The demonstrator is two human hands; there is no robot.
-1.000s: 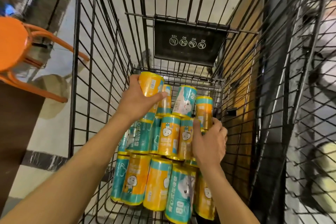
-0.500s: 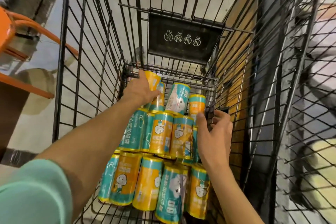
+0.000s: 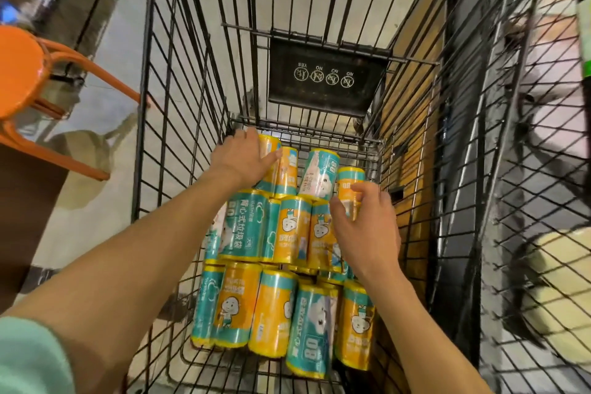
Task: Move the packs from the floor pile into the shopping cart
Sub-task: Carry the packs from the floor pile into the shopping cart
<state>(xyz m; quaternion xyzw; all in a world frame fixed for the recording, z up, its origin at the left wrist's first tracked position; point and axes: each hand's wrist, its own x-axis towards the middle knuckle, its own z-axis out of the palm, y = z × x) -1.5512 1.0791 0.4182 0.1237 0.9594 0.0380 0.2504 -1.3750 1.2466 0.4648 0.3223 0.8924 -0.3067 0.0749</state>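
Note:
Several yellow-and-teal cylindrical packs [image 3: 275, 307] lie in rows on the bottom of the black wire shopping cart [image 3: 179, 137]. My left hand [image 3: 243, 160] reaches to the far left corner and grips a yellow pack [image 3: 271, 143] set at the left end of the back row. My right hand [image 3: 364, 227] curls its fingers and thumb around the yellow pack [image 3: 350, 177] at the right end of that row. The floor pile is out of view.
A black flap with white pictograms [image 3: 326, 80] hangs on the cart's far end. An orange stool [image 3: 19, 67] stands to the left over a dark brown surface [image 3: 19, 217]. More black wire mesh [image 3: 527, 169] rises close on the right.
My left hand lowered its yellow pack down into the back-left corner of the cart. My right hand shifted up along the right-hand packs toward the back row.

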